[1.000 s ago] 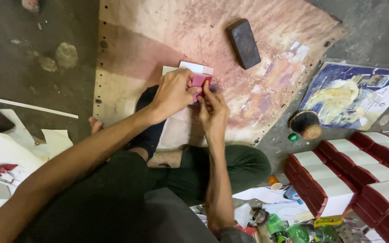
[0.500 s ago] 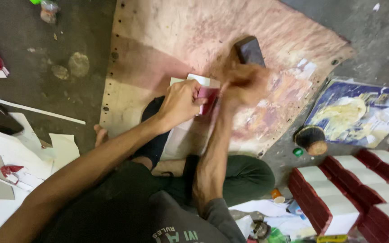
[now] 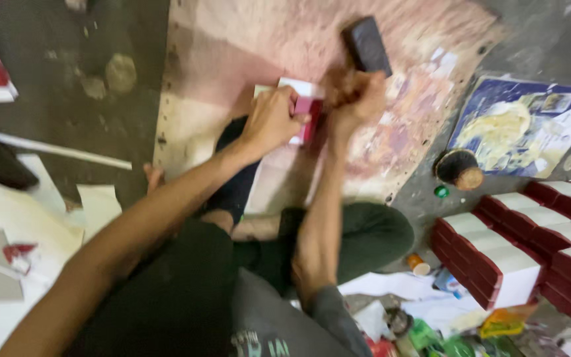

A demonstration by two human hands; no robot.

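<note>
While the left hand [image 3: 269, 122] pins a red-and-white box [image 3: 304, 112], the blurred right hand [image 3: 351, 92] is fisted beside it.

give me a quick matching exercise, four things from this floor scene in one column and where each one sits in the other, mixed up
Things:
1. left hand
2. dark block
3. red and white boxes
4. round brush

Places:
a. stacked in rows at the right edge, near the knee
b. pressing on the small red and white piece
c. on the stained board, just beyond the right hand
d. on the grey floor below the blue sheet

Pairs: 1-b, 2-c, 3-a, 4-d
</note>
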